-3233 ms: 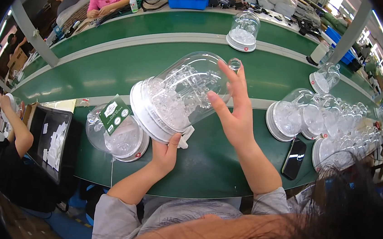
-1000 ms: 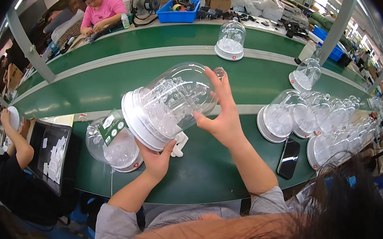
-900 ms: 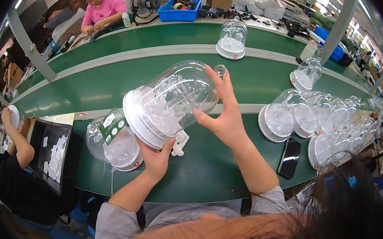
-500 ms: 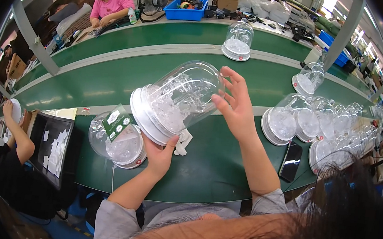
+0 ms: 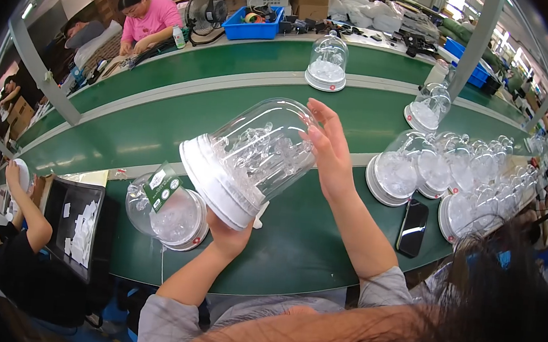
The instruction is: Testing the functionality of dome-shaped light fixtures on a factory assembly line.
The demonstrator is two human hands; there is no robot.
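Dome (image 5: 260, 140) of clear material, with glassy branching pieces inside and a round white base (image 5: 214, 182) below, is held tilted in the head view, just up and to the right of the tagged dome (image 5: 175, 221), which bears a green tag (image 5: 163, 189). The left hand (image 5: 229, 235), right of the tagged dome, grasps the white base from beneath, fingers mostly hidden. Farther right of the tagged dome, the right hand (image 5: 334, 157) curves its fingers loosely around the clear rounded end; whether they grip or merely touch, I cannot tell. Left of the tagged dome lies a black tray (image 5: 56, 214) with white slips (image 5: 84, 232). Well to its right, on the green bench (image 5: 293, 254), are a phone (image 5: 412, 229) and, past that, clustered domes (image 5: 434, 170).
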